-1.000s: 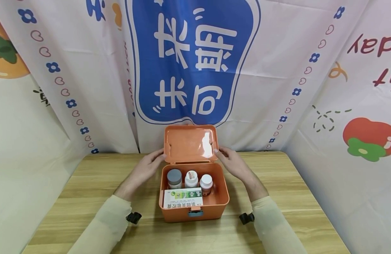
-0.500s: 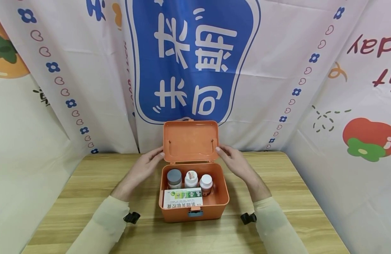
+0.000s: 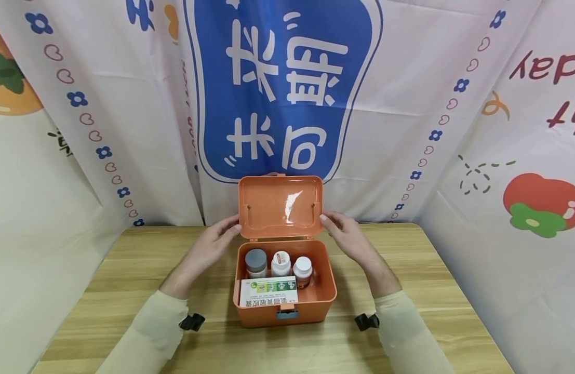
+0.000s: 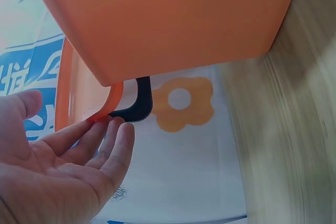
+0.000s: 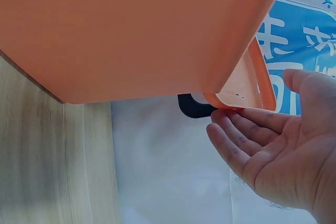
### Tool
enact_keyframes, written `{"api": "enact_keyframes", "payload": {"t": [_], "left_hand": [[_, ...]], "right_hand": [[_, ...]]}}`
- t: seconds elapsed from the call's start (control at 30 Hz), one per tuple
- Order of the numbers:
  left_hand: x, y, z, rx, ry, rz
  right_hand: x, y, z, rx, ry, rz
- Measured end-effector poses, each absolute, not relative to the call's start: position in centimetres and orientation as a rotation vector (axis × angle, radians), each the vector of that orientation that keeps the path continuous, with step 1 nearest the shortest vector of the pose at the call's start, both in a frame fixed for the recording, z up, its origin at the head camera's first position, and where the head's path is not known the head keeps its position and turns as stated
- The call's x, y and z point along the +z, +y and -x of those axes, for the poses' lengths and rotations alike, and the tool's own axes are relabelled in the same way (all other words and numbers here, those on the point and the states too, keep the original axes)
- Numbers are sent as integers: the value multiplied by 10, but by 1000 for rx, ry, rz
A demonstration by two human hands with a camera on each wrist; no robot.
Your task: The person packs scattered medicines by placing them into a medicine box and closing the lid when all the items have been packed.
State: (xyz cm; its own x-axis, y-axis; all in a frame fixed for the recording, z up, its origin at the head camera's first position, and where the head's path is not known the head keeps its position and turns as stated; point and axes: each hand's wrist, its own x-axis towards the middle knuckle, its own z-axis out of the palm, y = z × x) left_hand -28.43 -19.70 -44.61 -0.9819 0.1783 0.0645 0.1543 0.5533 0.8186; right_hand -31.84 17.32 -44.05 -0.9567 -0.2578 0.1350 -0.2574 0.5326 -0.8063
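Note:
An orange storage box (image 3: pixel 306 314) with a blue latch (image 3: pixel 287 314) stands on the table, its orange lid (image 3: pixel 268 200) raised at the back. My left hand (image 3: pixel 218 240) is at the lid's left side, and my right hand (image 3: pixel 345 236) at its right. In both wrist views the fingers are extended, with fingertips right at the lid's rim and thumbs apart. A dark handle (image 4: pixel 140 100) shows behind the box. Inside stand a grey-capped bottle (image 3: pixel 256 262), a white bottle (image 3: pixel 281 265) and another white-capped bottle (image 3: pixel 303 270). A white medicine carton (image 3: pixel 268 292) leans in front of them.
The wood-grain table (image 3: pixel 142 291) reaches back to a printed cloth (image 3: pixel 376 171), which hangs close behind the lid. More printed cloth hangs at both sides. A black wrist mount (image 3: pixel 192 322) sits at each cuff.
The lid has swung more upright, its top edge higher and wider in the head view. Both hands have moved slightly outward with its sides. The box and its contents have stayed put.

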Motion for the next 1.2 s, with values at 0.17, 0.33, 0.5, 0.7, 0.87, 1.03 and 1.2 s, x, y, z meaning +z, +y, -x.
{"api": "enact_keyframes", "payload": {"t": [0.17,0.33,0.5,0.7,0.87,1.03,1.2], "left_hand": [[-446,-197,283,1507,2730,-307],[-445,-198,283,1597,2677,-302],[-446,-198,285,1649,2647,-288],[-445,-197,285,1696,2622,-288],[-444,-198,284,1726,2623,-300],[-442,-197,283,1765,2610,-321],[-441,-196,282,1786,2594,-311]], "right_hand": [[-439,174,318,-1560,2684,456],[-440,176,320,-1651,2608,449],[-440,177,321,-1713,2552,444],[-438,177,320,-1807,2478,436],[-438,178,321,-1843,2438,422],[-437,179,321,-1853,2427,419],[-436,179,320,-1851,2434,413]]}}
